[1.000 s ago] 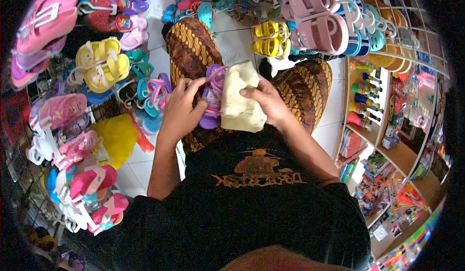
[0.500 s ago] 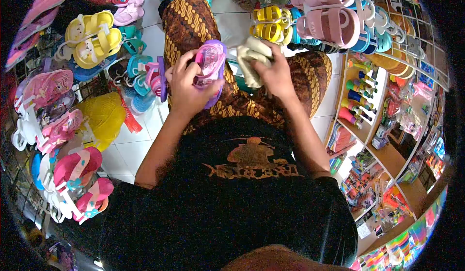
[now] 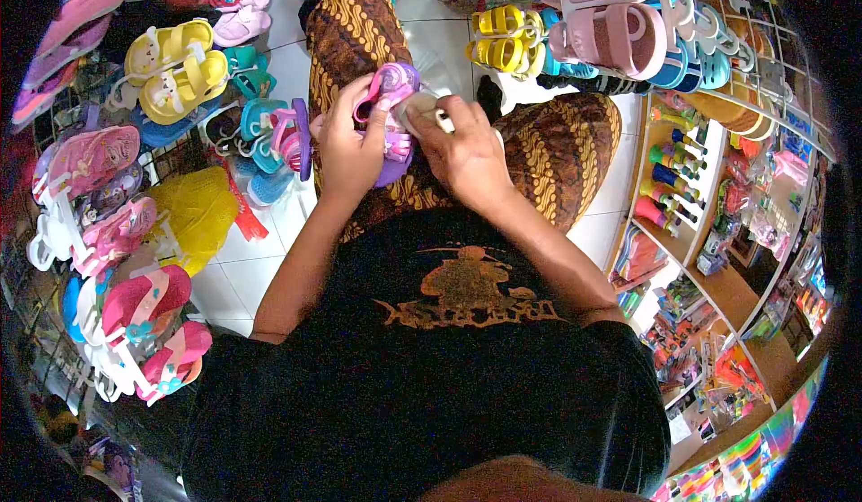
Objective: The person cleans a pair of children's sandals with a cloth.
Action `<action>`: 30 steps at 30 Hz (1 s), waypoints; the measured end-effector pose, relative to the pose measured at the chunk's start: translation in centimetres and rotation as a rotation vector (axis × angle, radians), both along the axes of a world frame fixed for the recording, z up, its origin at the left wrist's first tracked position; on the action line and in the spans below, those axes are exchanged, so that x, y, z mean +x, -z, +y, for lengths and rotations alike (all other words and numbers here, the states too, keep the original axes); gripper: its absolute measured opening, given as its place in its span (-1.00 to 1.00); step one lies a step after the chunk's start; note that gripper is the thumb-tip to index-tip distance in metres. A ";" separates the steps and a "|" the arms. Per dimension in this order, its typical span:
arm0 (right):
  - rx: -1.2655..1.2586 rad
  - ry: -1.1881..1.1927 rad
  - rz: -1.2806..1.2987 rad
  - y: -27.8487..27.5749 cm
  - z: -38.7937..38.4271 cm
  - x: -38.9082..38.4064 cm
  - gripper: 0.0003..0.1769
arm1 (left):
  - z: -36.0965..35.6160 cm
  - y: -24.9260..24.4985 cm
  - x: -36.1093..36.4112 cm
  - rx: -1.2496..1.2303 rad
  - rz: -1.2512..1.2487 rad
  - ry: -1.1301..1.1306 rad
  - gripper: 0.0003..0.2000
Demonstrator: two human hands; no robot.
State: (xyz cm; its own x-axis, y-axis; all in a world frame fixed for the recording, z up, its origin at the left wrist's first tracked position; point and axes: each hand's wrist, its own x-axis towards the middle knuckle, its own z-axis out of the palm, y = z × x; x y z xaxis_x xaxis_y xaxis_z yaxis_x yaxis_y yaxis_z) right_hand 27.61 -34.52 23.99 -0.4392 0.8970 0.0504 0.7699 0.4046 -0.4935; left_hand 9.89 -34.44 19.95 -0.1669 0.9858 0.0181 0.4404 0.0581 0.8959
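Note:
A pink and purple child's sandal [image 3: 393, 171] is gripped in my left hand [image 3: 353, 147], its fingers closed around the left side. My right hand [image 3: 469, 154] is closed on a cream cloth [image 3: 420, 107] and presses it to the sandal's right upper part. Just left of my left hand is another purple and pink sandal [image 3: 301, 139], seen edge-on; whether the two are joined is hidden. Both hands are above my lap, which is covered in brown and yellow patterned cloth [image 3: 359, 35].
Yellow sandals [image 3: 184, 71] and pink sandals [image 3: 94, 156] hang on a wire rack at left. More pink sandals [image 3: 611, 39] hang at upper right. A wooden shelf [image 3: 700, 268] with packaged goods stands at right. White floor tiles [image 3: 224, 291] show at lower left.
My right hand has moved left with the cloth, from beside the sandal to touching it. The sandal has turned slightly in my left hand, its straps now showing more.

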 end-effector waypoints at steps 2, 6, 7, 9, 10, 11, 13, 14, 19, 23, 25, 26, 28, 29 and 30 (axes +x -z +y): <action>-0.040 -0.096 0.074 -0.6 0.5 0.5 -0.45 | -0.4 0.1 0.0 -0.023 0.069 0.016 -0.69; -0.118 -0.179 0.231 -2.5 3.1 2.7 -0.46 | -0.4 0.3 0.1 0.058 0.181 0.049 -0.70; -0.104 -0.190 0.241 -3.2 3.7 2.9 -0.46 | -0.4 0.3 0.1 0.080 0.215 0.053 -0.70; -0.063 -0.048 0.038 -2.1 2.4 1.7 -0.51 | -0.5 0.0 0.1 0.065 0.247 0.066 -0.70; -0.047 -0.056 -0.040 -1.6 1.6 0.9 -0.53 | -0.5 -0.2 0.2 0.058 0.262 0.076 -0.70; -0.029 -0.062 -0.118 -1.0 0.9 0.3 -0.55 | -0.5 -0.2 0.2 0.060 0.284 0.082 -0.70; -0.124 -0.114 0.031 -0.4 0.7 0.5 -0.57 | -0.7 -0.2 0.3 0.062 0.333 0.091 -0.70; -0.159 -0.171 0.121 -0.3 1.3 1.3 -0.57 | -0.8 0.0 0.4 0.067 0.315 0.078 -0.70; -0.201 -0.148 0.192 -1.6 3.9 3.2 -0.54 | -0.7 0.5 0.3 0.075 0.260 0.052 -0.70; -0.074 -0.139 0.051 0.4 0.4 1.0 -0.58 | -0.7 -0.2 0.3 0.065 0.324 0.084 -0.70; -0.186 -0.231 0.283 0.0 1.4 2.4 -0.56 | -0.9 -0.3 0.3 0.060 0.332 0.084 -0.69; -0.272 -0.284 0.351 -0.2 2.1 3.1 -0.56 | -0.9 -0.5 0.3 0.065 0.311 0.079 -0.68; -0.527 -0.268 0.395 -0.7 3.2 5.1 -0.57 | -0.7 -0.8 0.3 0.079 0.267 0.082 -0.68; -0.484 -0.211 0.409 -0.2 3.4 5.9 -0.66 | -0.5 -0.6 0.1 0.073 0.212 0.126 -0.68; -0.544 -0.097 0.444 0.0 3.6 6.5 -0.71 | -0.2 -0.4 -0.6 0.067 0.158 0.172 -0.68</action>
State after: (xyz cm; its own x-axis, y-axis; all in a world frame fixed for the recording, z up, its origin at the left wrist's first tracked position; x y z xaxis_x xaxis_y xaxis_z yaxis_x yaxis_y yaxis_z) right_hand 34.11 -30.95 24.03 -0.5605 0.8034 -0.2009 0.4222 0.0685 -0.9039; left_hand 9.31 -34.66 20.31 0.0131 0.9952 0.0970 0.5733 -0.0870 0.8147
